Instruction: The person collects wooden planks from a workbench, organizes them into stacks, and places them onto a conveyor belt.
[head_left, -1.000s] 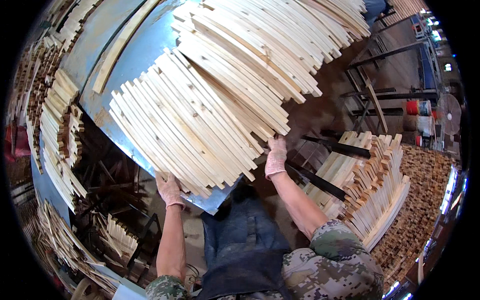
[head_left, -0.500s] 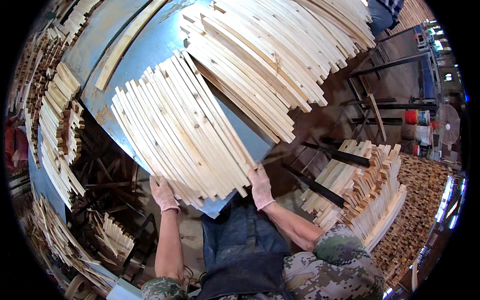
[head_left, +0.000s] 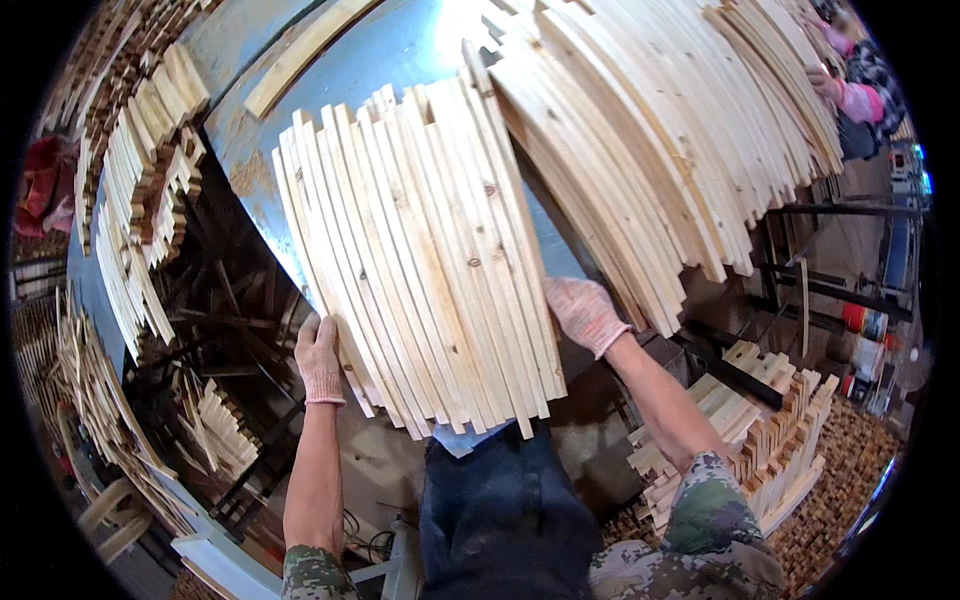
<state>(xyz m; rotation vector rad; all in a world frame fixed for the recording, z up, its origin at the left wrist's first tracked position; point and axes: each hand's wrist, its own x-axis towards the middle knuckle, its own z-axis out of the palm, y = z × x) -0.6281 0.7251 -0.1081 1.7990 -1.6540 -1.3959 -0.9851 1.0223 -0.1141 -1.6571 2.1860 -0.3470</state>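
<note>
A row of pale wooden strips (head_left: 425,270) lies side by side on the blue metal tabletop (head_left: 245,150), its near ends jutting past the table's corner. My left hand (head_left: 320,358), in a light knitted glove, is closed against the row's left side near the front. On the opposite side my right hand (head_left: 588,315), gloved alike, is closed against the outermost strip, higher up the row. Some fingertips of both hands are hidden by the wood. The strips are uneven at both ends, and one at the far right sticks out beyond the others.
A larger layer of strips (head_left: 640,150) fills the table's right side, where another person's pink-cuffed hand (head_left: 825,85) touches it. One loose board (head_left: 305,60) lies at the back. Stacked wood (head_left: 785,440) stands at the lower right; more strips (head_left: 150,190) sit at left.
My right hand has moved from the row's near right corner farther up its right side. My left hand stays by the left side. The view has shifted, bringing the other person's hand into sight.
</note>
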